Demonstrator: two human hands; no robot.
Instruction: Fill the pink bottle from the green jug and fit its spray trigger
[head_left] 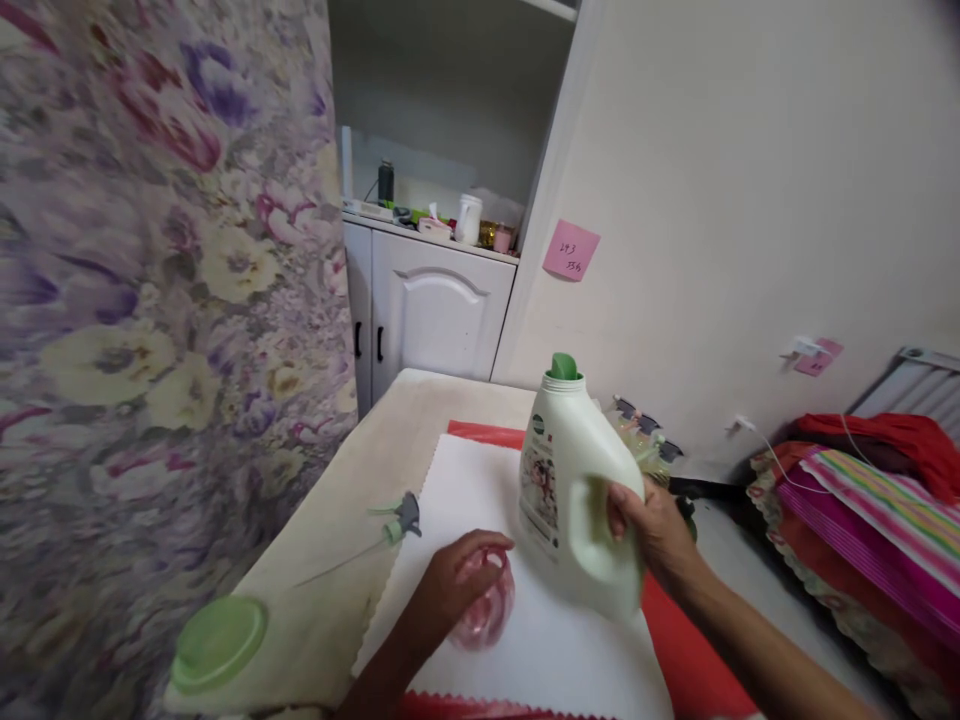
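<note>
While right hand (652,535) grips smooth white jug (574,480), left hand (450,590) cups pink bottle (487,605)

left hand (450,580) cupped, fingers curled | right hand (652,530) gripping, forearm extended

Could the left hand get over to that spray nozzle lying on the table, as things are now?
Probably yes, once freed. The left hand is wrapped around a pink bottle on the white cloth. The spray nozzle lies close by to its left on the table, with nothing between them.
</note>
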